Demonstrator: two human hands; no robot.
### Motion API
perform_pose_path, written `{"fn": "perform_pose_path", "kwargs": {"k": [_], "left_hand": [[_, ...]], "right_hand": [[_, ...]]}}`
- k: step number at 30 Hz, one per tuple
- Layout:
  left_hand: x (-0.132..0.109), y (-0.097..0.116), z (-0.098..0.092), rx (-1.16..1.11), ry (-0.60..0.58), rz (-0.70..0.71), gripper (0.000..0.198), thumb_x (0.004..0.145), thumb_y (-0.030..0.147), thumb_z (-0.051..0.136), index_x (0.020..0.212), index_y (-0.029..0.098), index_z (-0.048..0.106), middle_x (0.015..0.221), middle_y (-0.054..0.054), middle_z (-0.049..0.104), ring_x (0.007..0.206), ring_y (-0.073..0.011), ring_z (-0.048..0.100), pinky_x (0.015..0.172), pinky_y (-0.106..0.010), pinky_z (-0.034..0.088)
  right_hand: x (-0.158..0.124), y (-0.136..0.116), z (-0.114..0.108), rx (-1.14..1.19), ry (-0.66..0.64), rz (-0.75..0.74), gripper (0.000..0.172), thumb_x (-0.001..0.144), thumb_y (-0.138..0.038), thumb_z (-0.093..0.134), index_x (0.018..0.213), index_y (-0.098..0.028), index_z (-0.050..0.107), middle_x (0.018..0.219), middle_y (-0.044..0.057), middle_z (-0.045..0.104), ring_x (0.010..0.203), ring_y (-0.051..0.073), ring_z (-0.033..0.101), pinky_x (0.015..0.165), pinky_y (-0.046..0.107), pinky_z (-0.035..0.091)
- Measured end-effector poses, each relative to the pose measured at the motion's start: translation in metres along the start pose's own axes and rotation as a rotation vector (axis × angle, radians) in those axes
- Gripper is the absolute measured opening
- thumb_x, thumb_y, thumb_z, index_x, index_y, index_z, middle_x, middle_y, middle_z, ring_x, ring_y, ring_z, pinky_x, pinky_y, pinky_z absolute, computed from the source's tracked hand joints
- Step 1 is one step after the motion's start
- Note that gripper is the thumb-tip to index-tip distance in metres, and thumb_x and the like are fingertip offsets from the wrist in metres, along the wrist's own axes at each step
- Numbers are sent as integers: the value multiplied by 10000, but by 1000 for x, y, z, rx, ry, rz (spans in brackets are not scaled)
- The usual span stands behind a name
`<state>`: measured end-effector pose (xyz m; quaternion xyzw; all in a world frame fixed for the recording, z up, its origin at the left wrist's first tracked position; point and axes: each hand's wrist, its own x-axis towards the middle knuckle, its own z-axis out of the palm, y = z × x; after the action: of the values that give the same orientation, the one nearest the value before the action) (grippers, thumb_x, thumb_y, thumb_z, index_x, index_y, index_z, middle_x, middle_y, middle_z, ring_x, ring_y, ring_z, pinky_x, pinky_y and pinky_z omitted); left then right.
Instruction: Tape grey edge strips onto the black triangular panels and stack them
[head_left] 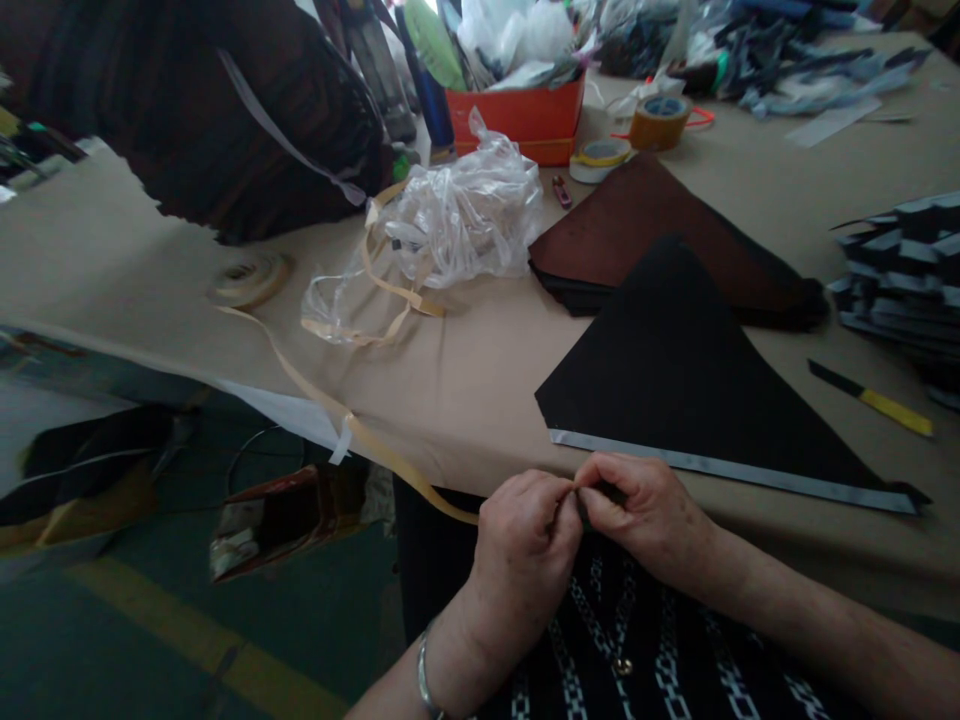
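Note:
My left hand is closed around the end of a tan tape strip, which runs back along the table edge to a roll. Fingertips of my right hand pinch together against the left fingers; whatever is between them is too small and hidden to make out. Just beyond the hands lies a black triangular piece with a pale grey strip along its near edge. Behind it rests a stack of dark triangular pieces with a brown one on top.
A yellow-handled cutter lies at the right, near striped bundled pieces. A crumpled plastic bag, tape rolls and a red box stand farther back. One large dark bundle occupies the left. Below is an open carton.

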<state>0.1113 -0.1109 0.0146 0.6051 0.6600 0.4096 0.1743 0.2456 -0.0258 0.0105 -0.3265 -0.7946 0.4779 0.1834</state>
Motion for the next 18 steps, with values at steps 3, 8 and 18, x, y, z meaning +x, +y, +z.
{"fn": "perform_pose_path", "kwargs": {"k": [3, 8, 18], "left_hand": [[0, 1, -1, -118, -14, -114, 143, 812, 81, 551, 761, 139, 671, 704, -35, 683, 632, -118, 622, 598, -209, 474], [0, 0, 0, -210, -29, -205, 160, 813, 82, 537, 771, 136, 682, 703, -31, 680, 636, -118, 618, 604, -208, 477], [-4, -4, 4, -172, -30, -98, 178, 826, 63, 520, 877, 147, 668, 816, -49, 690, 747, -134, 640, 701, -240, 512]], "right_hand": [[1, -1, -2, 101, -45, 99, 139, 786, -120, 510, 701, -169, 609, 625, -34, 583, 577, 83, 515, 558, 196, 399], [1, -2, -5, 235, -88, 155, 170, 847, -218, 506, 785, -170, 657, 694, -16, 624, 637, 101, 545, 615, 214, 431], [1, -4, -4, 131, -4, 133, 96, 810, -190, 570, 743, -172, 637, 661, -29, 619, 608, 90, 552, 583, 196, 426]]}}
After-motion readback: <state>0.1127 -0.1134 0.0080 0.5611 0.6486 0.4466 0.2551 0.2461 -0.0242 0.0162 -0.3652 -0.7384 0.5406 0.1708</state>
